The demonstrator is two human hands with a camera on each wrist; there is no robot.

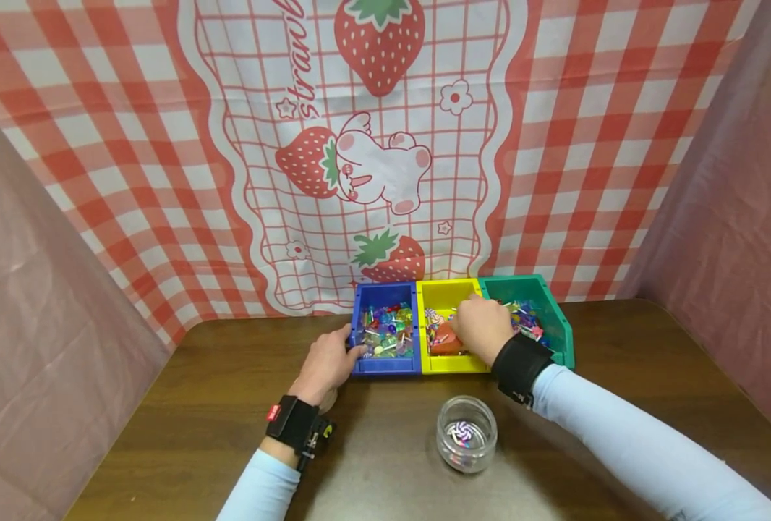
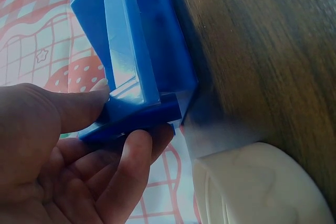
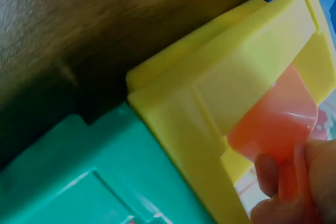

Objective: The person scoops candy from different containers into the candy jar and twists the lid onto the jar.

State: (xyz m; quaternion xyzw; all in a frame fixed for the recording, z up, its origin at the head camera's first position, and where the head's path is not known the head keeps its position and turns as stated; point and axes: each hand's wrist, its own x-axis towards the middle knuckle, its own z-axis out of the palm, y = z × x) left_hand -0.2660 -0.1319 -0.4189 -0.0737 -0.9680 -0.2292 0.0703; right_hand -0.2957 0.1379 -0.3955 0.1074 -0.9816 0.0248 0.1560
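Note:
My right hand grips the handle of an orange-red scoop inside the yellow bin. In the head view the scoop's bowl lies low among small colourful candy-like pieces, its handle hidden by the hand. My left hand holds the side wall of the blue bin, thumb on the inner side and fingers outside. Small translucent coloured pieces fill the bottom of the blue bin. Nearer me stands a clear glass jar with a purple-white swirl piece and other bits inside.
A green bin with mixed colourful pieces adjoins the yellow one on the right. All three bins stand in a row at the back of the wooden table, before a red-and-white strawberry cloth. Pink drapes hang at both sides.

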